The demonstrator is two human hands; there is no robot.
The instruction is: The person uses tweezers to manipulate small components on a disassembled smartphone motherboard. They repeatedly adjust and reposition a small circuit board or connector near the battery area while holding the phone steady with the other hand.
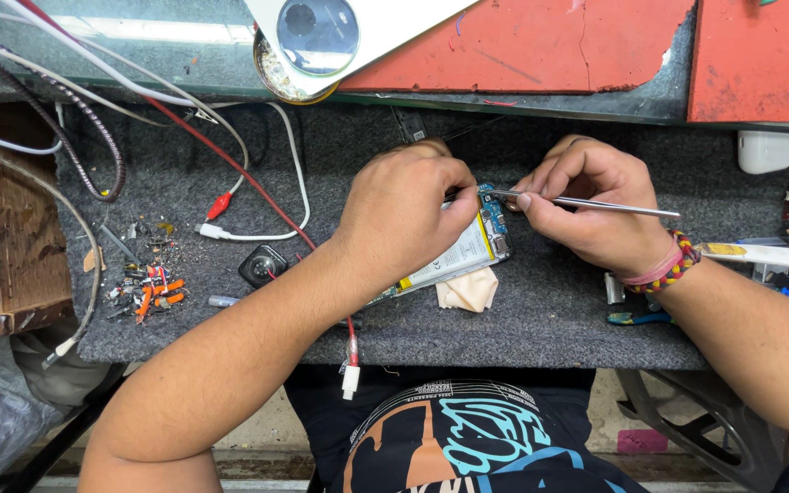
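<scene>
from my remote seat i see a grey felt mat (184,137) covering the bench. at the left of the frame, a small heap of orange and metal scraps (146,290) lies on it, with a small black round part (262,266) just to its right. a red alligator clip (218,206) sits above them, on a red wire (257,196) running diagonally down the mat. a white cable (299,183) loops nearby. a beige cloth (469,290) lies at centre. red panels (541,41) fill the top right, a round magnifier lens (317,35) the top centre. a wooden box (2,228) stands at the far left, and blue-handled pliers (636,318) lie lower right.
</scene>
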